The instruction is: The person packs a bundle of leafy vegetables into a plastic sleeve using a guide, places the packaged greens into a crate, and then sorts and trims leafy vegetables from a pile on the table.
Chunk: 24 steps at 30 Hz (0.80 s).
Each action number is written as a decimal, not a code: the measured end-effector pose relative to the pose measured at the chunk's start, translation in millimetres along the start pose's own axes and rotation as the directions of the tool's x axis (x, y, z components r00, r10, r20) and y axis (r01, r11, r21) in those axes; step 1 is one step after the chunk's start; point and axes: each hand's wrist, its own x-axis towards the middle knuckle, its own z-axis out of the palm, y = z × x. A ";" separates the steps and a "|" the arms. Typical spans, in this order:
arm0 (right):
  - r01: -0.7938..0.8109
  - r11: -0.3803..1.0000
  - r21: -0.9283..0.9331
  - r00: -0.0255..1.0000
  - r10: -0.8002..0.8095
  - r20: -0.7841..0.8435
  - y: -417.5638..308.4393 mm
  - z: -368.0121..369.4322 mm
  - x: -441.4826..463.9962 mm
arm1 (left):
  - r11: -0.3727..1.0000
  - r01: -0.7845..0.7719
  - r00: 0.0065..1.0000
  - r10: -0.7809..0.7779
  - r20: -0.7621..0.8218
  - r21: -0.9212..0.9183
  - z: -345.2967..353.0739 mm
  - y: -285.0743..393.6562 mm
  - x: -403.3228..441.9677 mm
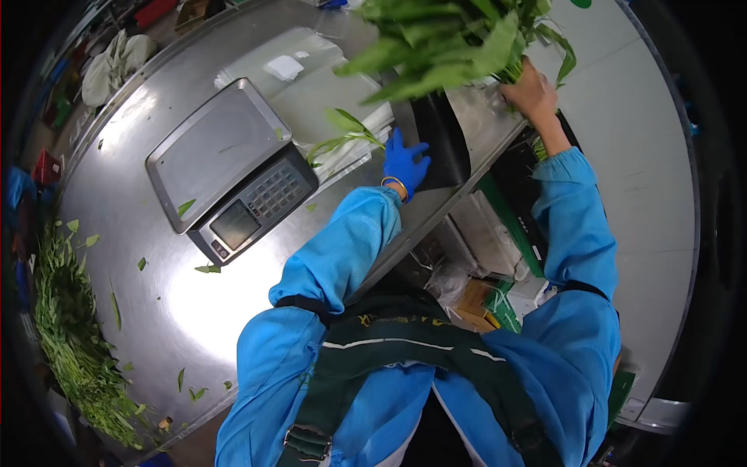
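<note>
My right hand [534, 95], bare, is closed around the stems of a large bunch of leafy greens [443, 43] at the top of the head view. My left hand [405, 162], in a blue glove, has its fingers spread beside a black curved object [443, 140]. A small leafy sprig [346, 134] lies just left of its fingers, over clear plastic bags [311, 86]. Further left, a scale [253, 204] with a bare metal tray [218, 148] rests on the steel table [117, 233].
A long heap of greens [74, 342] lies along the table's left edge, with loose leaves scattered nearby. Below the table's right edge are boxes, including a brown carton [473, 305]. A white fabric bundle [117, 66] is at the upper left. A pale surface [650, 194] stands at right.
</note>
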 end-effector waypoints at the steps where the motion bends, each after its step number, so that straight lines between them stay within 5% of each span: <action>1: -0.035 0.999 0.011 0.997 0.035 0.066 -6.9 1.9 4.2 | 0.999 0.032 0.996 -0.035 -0.076 -0.040 7.5 -0.3 5.6; 5: -0.165 0.986 -0.032 0.944 0.167 0.284 -37.8 53.1 0.0 | 0.936 0.161 0.922 -0.256 -0.291 -0.313 36.3 -41.5 6.6; 6: -0.170 0.985 0.017 0.940 0.157 0.304 -39.1 75.0 -6.0 | 0.857 0.366 0.895 -0.431 -0.114 -0.363 22.7 -31.0 6.2; 7: -0.175 0.982 0.069 0.937 0.144 0.320 -38.8 103.9 -14.1 | 0.861 0.362 0.898 -0.425 -0.115 -0.357 25.0 -37.2 5.5; 11: -0.251 0.961 -0.119 0.797 0.274 0.538 -46.9 234.8 -76.1 | 0.920 0.392 0.899 -0.389 -0.203 -0.028 32.7 -58.0 6.7; 13: -0.255 0.954 -0.156 0.589 0.281 0.758 -63.5 233.0 -95.0 | 0.861 0.507 0.861 -0.504 -0.063 0.043 24.6 -49.3 11.9; 16: -0.316 0.939 -0.135 0.468 0.278 0.839 -66.1 226.0 -98.3 | 0.864 0.495 0.869 -0.490 -0.076 0.093 25.7 -45.9 14.2; 19: -0.393 0.916 0.083 0.445 0.111 0.889 -51.0 221.6 -99.8 | 0.871 0.483 0.872 -0.470 -0.137 0.091 31.1 -47.8 16.3; 24: -0.317 0.913 0.256 0.594 -0.019 0.804 -35.9 214.6 -118.0 | 0.862 0.504 0.824 -0.498 -0.271 -0.052 37.3 -52.8 21.5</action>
